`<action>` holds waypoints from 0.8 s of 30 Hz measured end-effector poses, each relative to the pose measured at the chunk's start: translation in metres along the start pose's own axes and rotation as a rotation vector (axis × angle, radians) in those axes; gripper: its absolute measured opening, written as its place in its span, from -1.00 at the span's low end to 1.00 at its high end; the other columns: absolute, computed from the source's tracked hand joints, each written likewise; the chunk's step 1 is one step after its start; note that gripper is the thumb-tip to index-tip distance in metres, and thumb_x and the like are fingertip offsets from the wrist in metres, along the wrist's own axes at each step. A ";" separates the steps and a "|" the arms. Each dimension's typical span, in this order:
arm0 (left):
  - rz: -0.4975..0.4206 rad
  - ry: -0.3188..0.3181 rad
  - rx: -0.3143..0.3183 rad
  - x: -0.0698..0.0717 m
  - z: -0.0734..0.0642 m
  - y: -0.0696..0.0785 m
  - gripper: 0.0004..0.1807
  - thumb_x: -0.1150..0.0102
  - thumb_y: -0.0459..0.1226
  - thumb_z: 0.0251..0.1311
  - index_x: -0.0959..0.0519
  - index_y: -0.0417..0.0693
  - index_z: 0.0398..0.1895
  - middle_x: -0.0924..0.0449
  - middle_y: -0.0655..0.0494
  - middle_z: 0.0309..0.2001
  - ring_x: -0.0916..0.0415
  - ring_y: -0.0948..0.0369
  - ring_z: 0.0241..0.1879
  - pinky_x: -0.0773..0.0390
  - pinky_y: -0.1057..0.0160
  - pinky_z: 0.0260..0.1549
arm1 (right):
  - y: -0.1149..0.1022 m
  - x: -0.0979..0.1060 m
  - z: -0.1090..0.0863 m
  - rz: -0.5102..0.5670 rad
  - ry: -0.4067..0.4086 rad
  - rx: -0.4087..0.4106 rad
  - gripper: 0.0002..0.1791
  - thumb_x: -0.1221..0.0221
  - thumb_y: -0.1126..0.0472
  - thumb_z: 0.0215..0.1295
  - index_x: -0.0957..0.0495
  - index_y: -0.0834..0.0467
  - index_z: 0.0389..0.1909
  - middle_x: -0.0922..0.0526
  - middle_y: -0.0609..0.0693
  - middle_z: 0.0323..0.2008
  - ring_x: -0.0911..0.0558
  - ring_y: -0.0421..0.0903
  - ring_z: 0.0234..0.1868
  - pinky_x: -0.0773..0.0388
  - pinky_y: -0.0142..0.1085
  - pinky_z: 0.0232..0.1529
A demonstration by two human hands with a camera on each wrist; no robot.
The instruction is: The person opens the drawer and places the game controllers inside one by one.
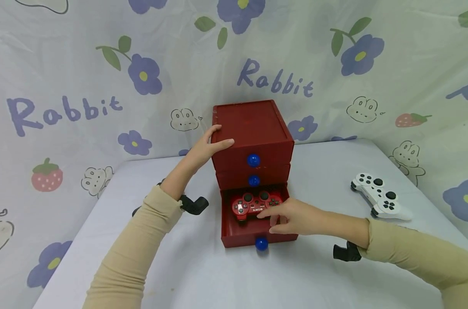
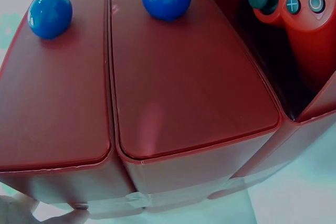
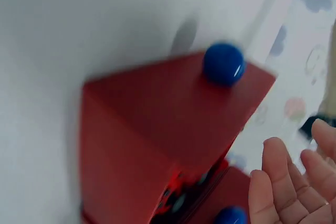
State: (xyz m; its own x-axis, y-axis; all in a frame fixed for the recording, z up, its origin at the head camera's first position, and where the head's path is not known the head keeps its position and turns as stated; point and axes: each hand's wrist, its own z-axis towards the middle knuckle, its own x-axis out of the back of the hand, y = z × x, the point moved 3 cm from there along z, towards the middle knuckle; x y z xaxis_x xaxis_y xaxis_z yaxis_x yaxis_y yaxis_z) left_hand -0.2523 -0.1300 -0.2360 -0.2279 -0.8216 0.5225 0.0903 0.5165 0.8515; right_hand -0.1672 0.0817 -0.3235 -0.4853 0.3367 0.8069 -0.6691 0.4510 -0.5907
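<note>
My left hand [image 1: 204,148] is spread open at the cabinet [image 1: 253,124], thumb and fingers extended. It rests against the upper left edge, at 10 o'clock from the cabinet's middle, and grasps nothing. My right hand [image 1: 290,216] is over the bottom drawer [image 1: 239,241], its fingers relaxed and partly bent, with nothing in them. The index finger points toward 9 o'clock, along the lower edge of the red controller [image 1: 255,205]; I cannot tell whether it makes contact.

The red controller lies inside the bottom drawer, which is pulled out toward 6 o'clock. My right hand sits at its 4 o'clock. The two drawers above are closed. Each drawer front carries one blue knob: top knob [image 1: 253,160], middle knob [image 1: 253,180] and bottom knob [image 1: 261,244].

The cabinet stands on the white worktop [image 1: 203,274]. The white controller [image 1: 381,197] lies on the worktop at 3 o'clock from the cabinet, well apart from it. A printed backdrop [image 1: 83,77] hangs at 12 o'clock, behind the cabinet.
</note>
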 end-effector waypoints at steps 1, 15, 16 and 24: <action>0.005 0.000 0.001 0.000 0.002 -0.003 -0.25 0.03 0.06 -0.01 0.10 0.21 0.23 0.23 0.14 0.26 0.25 0.12 0.22 0.06 -0.05 0.07 | -0.003 -0.004 -0.002 0.015 -0.011 -0.009 -0.60 -0.15 0.15 0.00 -0.42 0.06 -0.06 -0.51 -0.24 -0.51 -0.44 -0.35 -0.61 -0.41 -0.54 -0.53; 0.007 0.004 0.015 -0.001 -0.003 0.003 -0.27 0.04 0.03 0.01 0.10 0.19 0.23 0.22 0.12 0.26 0.22 0.10 0.21 0.05 -0.06 0.07 | 0.007 -0.065 0.000 -0.106 0.015 -0.126 -0.64 -0.16 0.16 -0.03 -0.46 0.05 -0.12 -0.35 -0.23 -0.72 -0.22 -0.37 -0.73 -0.17 -0.55 -0.75; 0.009 0.004 0.016 -0.001 -0.003 0.003 -0.27 0.04 0.03 0.01 0.10 0.19 0.23 0.22 0.12 0.26 0.22 0.10 0.22 0.05 -0.06 0.07 | 0.007 -0.066 0.001 -0.106 0.033 -0.121 -0.66 -0.15 0.18 -0.02 -0.47 0.06 -0.13 -0.35 -0.24 -0.72 -0.21 -0.37 -0.74 -0.16 -0.55 -0.75; 0.004 0.018 0.013 0.001 0.013 -0.014 -0.22 -0.01 0.15 -0.11 0.06 0.30 0.20 0.17 0.17 0.24 0.18 0.13 0.20 0.00 -0.06 0.05 | 0.009 -0.067 0.007 -0.096 0.120 -0.093 -0.72 -0.17 0.18 -0.04 -0.53 0.07 -0.22 -0.54 -0.23 -0.54 -0.29 -0.41 -0.71 -0.26 -0.57 -0.72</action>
State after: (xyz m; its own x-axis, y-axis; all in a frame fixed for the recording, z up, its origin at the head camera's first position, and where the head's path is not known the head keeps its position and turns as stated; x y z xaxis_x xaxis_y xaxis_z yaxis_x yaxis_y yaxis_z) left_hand -0.2666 -0.1355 -0.2480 -0.2098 -0.8239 0.5264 0.0785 0.5225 0.8490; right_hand -0.1441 0.0575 -0.3826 -0.3479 0.3819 0.8562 -0.6513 0.5585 -0.5137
